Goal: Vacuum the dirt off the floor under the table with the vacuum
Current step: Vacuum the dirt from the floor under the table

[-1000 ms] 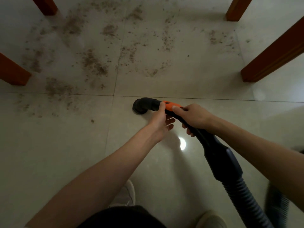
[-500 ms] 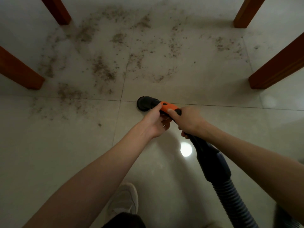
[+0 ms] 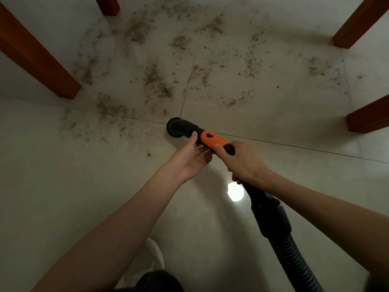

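The right hand point(image 3: 244, 163) grips the vacuum handle point(image 3: 214, 141) while the left hand point(image 3: 189, 158) pinches its black neck just ahead, dirt point(image 3: 157, 81) scattered beyond both.

Hose point(image 3: 294, 262) cut off at bottom edge; table legs point(image 3: 37, 53) cropped.

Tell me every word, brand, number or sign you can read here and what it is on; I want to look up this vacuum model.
None can be read. The orange grip on the vacuum handle bears only a dark oval recess, no letters. The black nozzle, the hose and the table legs show no print.
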Action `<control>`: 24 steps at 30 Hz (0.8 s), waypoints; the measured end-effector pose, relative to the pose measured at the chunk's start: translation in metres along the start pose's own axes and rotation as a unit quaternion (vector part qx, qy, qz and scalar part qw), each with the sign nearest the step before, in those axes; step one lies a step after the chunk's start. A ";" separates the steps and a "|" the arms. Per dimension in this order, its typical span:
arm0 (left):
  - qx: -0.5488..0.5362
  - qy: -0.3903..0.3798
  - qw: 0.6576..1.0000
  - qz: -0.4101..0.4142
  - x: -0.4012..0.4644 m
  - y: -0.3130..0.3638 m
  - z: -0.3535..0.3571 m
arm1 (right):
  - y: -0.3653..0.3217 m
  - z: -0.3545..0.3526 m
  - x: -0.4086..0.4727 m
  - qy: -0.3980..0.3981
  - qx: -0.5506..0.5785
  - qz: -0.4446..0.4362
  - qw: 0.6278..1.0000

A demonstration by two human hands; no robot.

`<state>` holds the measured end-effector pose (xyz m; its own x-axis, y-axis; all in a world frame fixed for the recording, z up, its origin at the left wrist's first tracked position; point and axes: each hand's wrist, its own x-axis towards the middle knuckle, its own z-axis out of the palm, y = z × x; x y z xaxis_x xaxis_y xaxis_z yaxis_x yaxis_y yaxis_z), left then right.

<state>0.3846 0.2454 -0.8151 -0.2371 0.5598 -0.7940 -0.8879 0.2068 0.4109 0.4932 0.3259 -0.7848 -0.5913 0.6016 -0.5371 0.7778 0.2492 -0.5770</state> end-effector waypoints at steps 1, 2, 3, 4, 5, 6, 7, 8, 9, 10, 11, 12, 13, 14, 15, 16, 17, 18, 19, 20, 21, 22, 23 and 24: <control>-0.003 -0.005 1.000 0.005 -0.001 0.000 -0.001 | -0.001 0.002 -0.002 0.003 -0.017 -0.007 1.000; -0.006 -0.005 1.000 0.008 -0.003 -0.001 -0.002 | -0.003 0.003 -0.005 0.005 -0.035 -0.013 0.999; -0.011 0.002 1.000 0.007 -0.005 -0.001 -0.004 | -0.004 0.006 -0.008 0.006 -0.051 -0.018 0.999; -0.020 0.013 1.000 0.000 -0.008 0.000 -0.005 | -0.005 0.009 -0.012 0.006 -0.065 -0.022 0.998; -0.029 0.028 0.999 -0.010 -0.010 0.000 -0.008 | -0.005 0.013 -0.017 0.004 -0.079 -0.027 0.997; -0.040 0.042 0.998 -0.021 -0.012 0.001 -0.011 | -0.006 0.018 -0.021 0.002 -0.093 -0.031 0.995; -0.047 0.056 0.997 -0.028 -0.014 0.001 -0.015 | -0.007 0.022 -0.025 -0.002 -0.105 -0.036 0.994; -0.053 0.068 0.996 -0.031 -0.016 0.000 -0.018 | -0.009 0.027 -0.028 -0.009 -0.108 -0.040 0.993; -0.057 0.078 0.995 -0.029 -0.017 -0.001 -0.023 | -0.011 0.031 -0.029 -0.021 -0.104 -0.041 0.993; -0.061 0.086 0.994 -0.026 -0.019 -0.002 -0.029 | -0.014 0.034 -0.029 -0.039 -0.096 -0.041 0.994; -0.062 0.096 0.993 -0.024 -0.020 -0.005 -0.036 | -0.017 0.037 -0.029 -0.067 -0.086 -0.039 0.993; -0.068 0.103 0.992 -0.023 -0.022 -0.007 -0.043 | -0.020 0.041 -0.027 -0.103 -0.069 -0.034 0.992; -0.073 0.109 0.991 -0.020 -0.024 -0.009 -0.050 | -0.024 0.043 -0.027 -0.143 -0.039 -0.024 0.989; -0.080 0.109 0.991 -0.015 -0.028 -0.011 -0.056 | -0.028 0.046 -0.026 -0.184 0.006 -0.010 0.983; -0.082 0.109 0.991 -0.007 -0.031 -0.012 -0.063 | -0.031 0.048 -0.025 -0.224 0.057 0.006 0.973; -0.084 0.104 0.991 0.001 -0.037 -0.012 -0.066 | -0.034 0.048 -0.025 -0.257 0.103 0.025 0.961; -0.082 0.101 0.992 0.009 -0.041 -0.013 -0.070 | -0.036 0.049 -0.025 -0.285 0.136 0.043 0.948; -0.085 0.099 0.991 0.018 -0.046 -0.014 -0.073 | -0.039 0.050 -0.025 -0.307 0.152 0.054 0.938; -0.087 0.099 0.991 0.026 -0.049 -0.015 -0.076 | -0.041 0.051 -0.027 -0.317 0.155 0.057 0.934; -0.088 0.100 0.991 0.030 -0.052 -0.016 -0.077 | -0.042 0.054 -0.029 -0.314 0.146 0.050 0.937; -0.086 0.105 0.990 0.035 -0.052 -0.018 -0.080 | -0.042 0.057 -0.032 -0.304 0.130 0.036 0.943; -0.086 0.108 0.990 0.040 -0.053 -0.020 -0.083 | -0.042 0.061 -0.036 -0.291 0.112 0.022 0.950; -0.084 0.111 0.989 0.041 -0.053 -0.023 -0.087 | -0.040 0.065 -0.041 -0.280 0.095 0.014 0.955; -0.080 0.112 0.990 0.037 -0.055 -0.027 -0.088 | -0.038 0.067 -0.045 -0.274 0.079 0.008 0.958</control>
<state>0.3864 0.1384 -0.8218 -0.3690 0.3735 -0.8511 -0.9117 0.0327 0.4096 0.4764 0.2381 -0.7802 -0.6361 0.1051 -0.7644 0.7715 0.0981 -0.6286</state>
